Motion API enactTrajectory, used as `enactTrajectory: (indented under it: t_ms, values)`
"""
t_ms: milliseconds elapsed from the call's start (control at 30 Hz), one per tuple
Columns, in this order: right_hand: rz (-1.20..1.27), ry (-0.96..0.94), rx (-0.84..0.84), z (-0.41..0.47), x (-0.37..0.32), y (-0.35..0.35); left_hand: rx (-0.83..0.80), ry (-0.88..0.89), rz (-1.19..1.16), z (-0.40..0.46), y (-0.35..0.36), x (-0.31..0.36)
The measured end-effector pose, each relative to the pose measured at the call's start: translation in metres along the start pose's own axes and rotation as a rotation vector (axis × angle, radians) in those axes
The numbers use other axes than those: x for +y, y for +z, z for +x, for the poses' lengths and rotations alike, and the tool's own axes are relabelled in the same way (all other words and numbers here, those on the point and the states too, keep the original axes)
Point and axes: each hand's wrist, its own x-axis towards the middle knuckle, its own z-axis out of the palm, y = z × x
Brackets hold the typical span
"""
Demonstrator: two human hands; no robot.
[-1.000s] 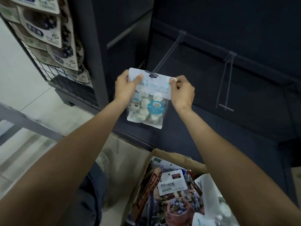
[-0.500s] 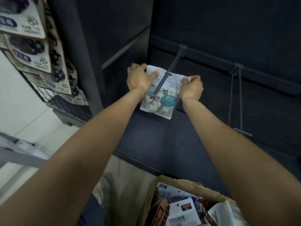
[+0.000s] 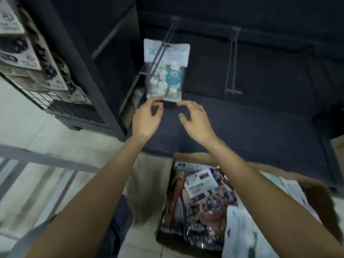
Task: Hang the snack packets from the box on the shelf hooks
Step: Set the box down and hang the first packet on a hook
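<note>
White snack packet (image 3: pixel 166 71) hangs on hook (image 3: pixel 161 53), long axis vertical; hands empty, fingers loose.

At the upper left, a dark wire rack (image 3: pixel 61 107) carries rows of pale packets printed with dark round biscuits (image 3: pixel 20 47), overlapping like shingles. Under it spreads a pale tiled floor (image 3: pixel 24 120). A grey metal rail with slanted bars (image 3: pixel 42 161) crosses the lower left. Blue trouser fabric (image 3: pixel 119 220) shows at the bottom, near the middle.
</note>
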Motion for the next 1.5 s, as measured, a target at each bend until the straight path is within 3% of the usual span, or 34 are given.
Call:
enactTrajectory:
  t_ms: [167, 267, 367, 500, 600, 667, 733, 833, 933, 1000, 1133, 1200, 1300, 1500]
  values:
    - [-0.109, 0.161, -0.126, -0.134, 0.046, -0.028, -0.162, 0.169, 0.124, -0.114, 0.035, 0.029]
    - [-0.273, 0.275, -0.190, -0.208, 0.085, -0.050, -0.383, 0.223, 0.190, -0.167, 0.069, 0.040]
    - [-0.235, 0.321, -0.116, -0.267, 0.112, -0.072, -0.620, 0.237, 0.320, -0.204, 0.107, 0.049]
    - [-0.276, 0.130, 0.055, -0.300, 0.129, -0.084, -0.811, 0.022, 0.426, -0.230, 0.157, 0.043]
    - [-0.190, 0.231, 0.214, -0.313, 0.146, -0.095, -0.861, -0.244, 0.314, -0.246, 0.182, 0.031]
    - [-0.267, 0.369, 0.223, -0.317, 0.163, -0.102, -0.875, -0.368, 0.236, -0.258, 0.187, 0.024]
    - [-0.344, 0.458, 0.050, -0.321, 0.178, -0.104, -0.869, -0.432, 0.186, -0.269, 0.188, 0.016]
    - [-0.305, 0.491, -0.147, -0.329, 0.187, -0.097, -0.791, -0.317, 0.250, -0.285, 0.182, 0.017]
    - [-0.267, 0.513, -0.097, -0.330, 0.177, -0.097, -0.690, -0.255, 0.114, -0.287, 0.168, 0.026]
    - [-0.205, 0.393, -0.034, -0.323, 0.164, -0.102, -0.659, -0.177, 0.003, -0.283, 0.151, 0.040]
    - [0.025, 0.264, -0.041, -0.302, 0.131, -0.110, -0.729, -0.011, -0.104, -0.259, 0.116, 0.078]
    - [0.019, 0.239, 0.054, -0.290, 0.121, -0.115, -0.753, 0.015, -0.123, -0.247, 0.103, 0.095]
    - [-0.049, 0.168, 0.120, -0.276, 0.106, -0.119, -0.665, 0.003, -0.127, -0.233, 0.085, 0.115]
    - [0.171, 0.055, 0.071, -0.279, 0.051, -0.104, -0.413, -0.098, -0.221, -0.218, 0.048, 0.125]
